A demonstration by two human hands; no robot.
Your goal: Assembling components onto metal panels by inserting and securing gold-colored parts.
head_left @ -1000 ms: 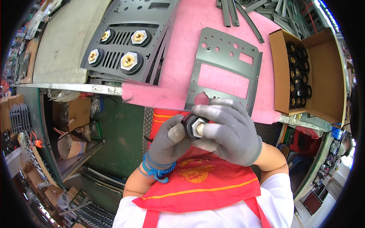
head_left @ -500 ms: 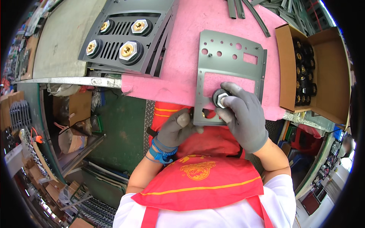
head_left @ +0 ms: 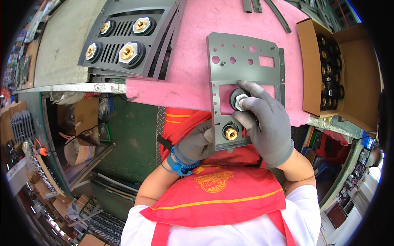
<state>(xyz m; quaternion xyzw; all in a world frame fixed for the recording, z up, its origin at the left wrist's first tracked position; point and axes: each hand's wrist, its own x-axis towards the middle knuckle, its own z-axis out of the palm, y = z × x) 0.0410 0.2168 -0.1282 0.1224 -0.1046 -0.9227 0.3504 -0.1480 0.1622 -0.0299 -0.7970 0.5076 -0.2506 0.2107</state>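
Observation:
A dark grey metal panel [head_left: 236, 76] with round holes and a large rectangular cutout reaches past the table's front edge. My left hand [head_left: 197, 141], grey-gloved, grips its near left edge, with most fingers hidden beneath. Through a hole near the panel's front end, a brass threaded fitting [head_left: 231, 133] sticks up, dark around its base. In my right hand [head_left: 269, 127], also gloved, a silver hex nut with a black collar [head_left: 238, 99] is pinched between thumb and fingers. It is above the rectangular cutout, apart from the fitting.
Stacked grey panels [head_left: 119, 37] bearing several brass fittings with nuts lie at the far left. An open cardboard box [head_left: 310, 67] of black and brass fittings stands on the right. Metal strips [head_left: 279, 16] lie at the back on the pink-covered table [head_left: 188, 78].
The panel's front end has shifted toward me, and the brass fitting now shows clearly in its hole. The nut remains in my right hand, turned more face up. My left hand moved slightly right.

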